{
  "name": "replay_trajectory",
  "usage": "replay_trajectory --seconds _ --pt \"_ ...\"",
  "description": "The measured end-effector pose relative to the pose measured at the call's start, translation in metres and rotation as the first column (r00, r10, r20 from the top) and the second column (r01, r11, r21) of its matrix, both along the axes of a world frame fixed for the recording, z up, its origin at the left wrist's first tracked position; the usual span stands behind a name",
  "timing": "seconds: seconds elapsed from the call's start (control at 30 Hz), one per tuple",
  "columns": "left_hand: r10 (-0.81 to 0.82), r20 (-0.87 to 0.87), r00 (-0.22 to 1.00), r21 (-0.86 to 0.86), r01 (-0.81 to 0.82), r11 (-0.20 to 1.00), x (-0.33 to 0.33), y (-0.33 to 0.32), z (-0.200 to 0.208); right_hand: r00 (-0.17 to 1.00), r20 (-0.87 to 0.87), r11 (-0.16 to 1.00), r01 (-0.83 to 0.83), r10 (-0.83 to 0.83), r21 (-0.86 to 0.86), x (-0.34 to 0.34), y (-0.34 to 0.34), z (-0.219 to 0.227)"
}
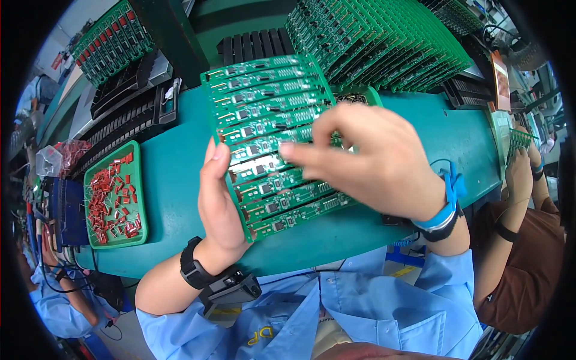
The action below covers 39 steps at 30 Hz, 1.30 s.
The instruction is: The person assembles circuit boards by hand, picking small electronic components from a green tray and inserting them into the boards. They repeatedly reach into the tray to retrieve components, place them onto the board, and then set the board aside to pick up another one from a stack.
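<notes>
A green circuit board panel (264,111), made of several long strips with small chips and leads, is held tilted over the bench by my left hand (217,201). The thumb of that hand lies on the panel's left edge, while its other fingers are hidden behind. Over the panel's right half, my right hand (387,159) is slightly blurred, with its fingers curled and one tip close to the middle strips. Whether a small part sits between those fingers cannot be seen. Partly behind the panel and my right hand is a green tray (373,97) of small parts.
Red components lie in a green tray (144,204) at left. Many upright circuit boards (384,45) fill a black rack at the back right. Another board (111,45) with red parts stands far left, near a dark post (168,42). A co-worker's hand (521,171) holds a board at right.
</notes>
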State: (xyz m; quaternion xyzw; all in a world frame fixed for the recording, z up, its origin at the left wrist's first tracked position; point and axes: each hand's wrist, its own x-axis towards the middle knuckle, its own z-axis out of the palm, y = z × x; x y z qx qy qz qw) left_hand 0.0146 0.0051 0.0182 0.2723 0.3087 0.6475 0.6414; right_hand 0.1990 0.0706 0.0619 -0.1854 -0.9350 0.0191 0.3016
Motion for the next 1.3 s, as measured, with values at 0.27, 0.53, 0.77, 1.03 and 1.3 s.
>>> replay_trajectory --seconds 0.27,0.53,0.77,1.03,1.3 --pt "0.158 0.037 0.987 0.070 -0.161 0.985 -0.015 0.008 -0.008 0.930 0.331 0.940 0.243 -0.156 -0.240 0.032 0.023 -0.013" --pt "0.031 0.091 0.995 0.156 -0.045 0.987 -0.020 0.009 -0.006 0.915 0.403 0.939 0.113 0.029 -0.325 0.028 0.024 -0.016" --pt "0.080 0.038 0.996 0.175 -0.085 0.981 -0.023 0.013 -0.013 0.909 0.416 0.920 0.182 -0.024 -0.346 0.031 0.026 -0.003" --pt "0.140 0.004 0.990 0.115 -0.140 0.984 -0.021 0.010 -0.012 0.978 0.209 0.957 0.078 -0.018 -0.281 0.028 0.030 -0.009" --pt "0.124 0.035 0.992 0.147 -0.128 0.981 -0.020 0.011 -0.012 0.993 0.109 0.899 0.094 -0.052 -0.428 0.027 0.032 -0.008"
